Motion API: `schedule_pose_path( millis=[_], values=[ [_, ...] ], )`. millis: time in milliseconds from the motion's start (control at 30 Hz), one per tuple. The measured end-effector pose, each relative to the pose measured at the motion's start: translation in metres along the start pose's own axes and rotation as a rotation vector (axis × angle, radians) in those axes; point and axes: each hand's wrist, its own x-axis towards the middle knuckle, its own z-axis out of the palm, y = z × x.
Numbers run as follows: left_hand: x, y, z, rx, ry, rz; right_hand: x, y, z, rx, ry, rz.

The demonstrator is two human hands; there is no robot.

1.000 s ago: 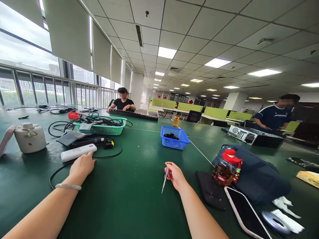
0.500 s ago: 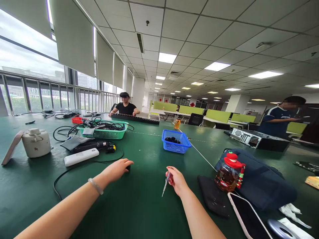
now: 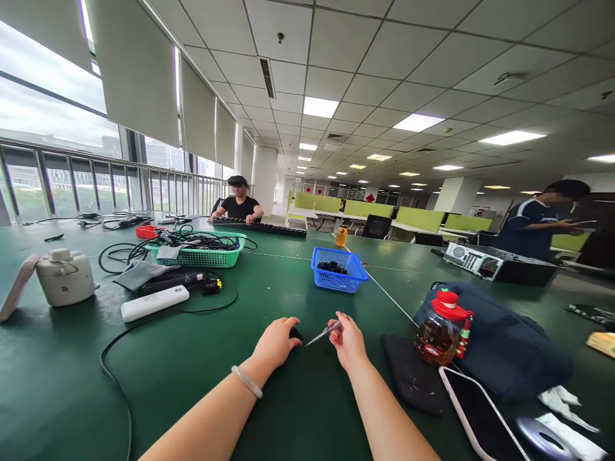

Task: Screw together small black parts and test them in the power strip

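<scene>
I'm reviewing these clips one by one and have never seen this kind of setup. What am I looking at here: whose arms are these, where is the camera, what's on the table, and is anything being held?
There is no machine here. The camera sits on a person's head and looks forward and down, so the two bare arms at the bottom are that person's own. The left hand, with a bracelet on its wrist, rests on a small dark object on the green table; what that object is cannot be told. The right hand pinches a thin screwdriver, its tip pointing at the dark object. Nearby are a blue basket, a green basket of cables, a white device, a red-lidded jar, a phone and a dark bag. Two other people are farther back.
</scene>
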Motion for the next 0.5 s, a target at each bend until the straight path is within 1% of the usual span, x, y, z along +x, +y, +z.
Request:
schedule_pose_path(
  millis=[100,200,367,500],
  values=[
    [0.001,-0.009,-0.001,-0.132,-0.020,-0.010,-0.002,-0.004,0.002,0.043,-0.006,-0.090],
    [0.002,-0.014,-0.002,-0.163,0.013,-0.042,-0.006,-0.005,0.006,0.021,-0.045,-0.212],
    [0.004,-0.018,-0.003,-0.106,0.017,-0.046,-0.015,-0.003,0.012,-0.171,-0.131,-0.404],
    [0.005,-0.021,-0.005,-0.080,0.007,-0.033,-0.025,-0.002,0.018,-0.310,-0.209,-0.466]
  ],
)
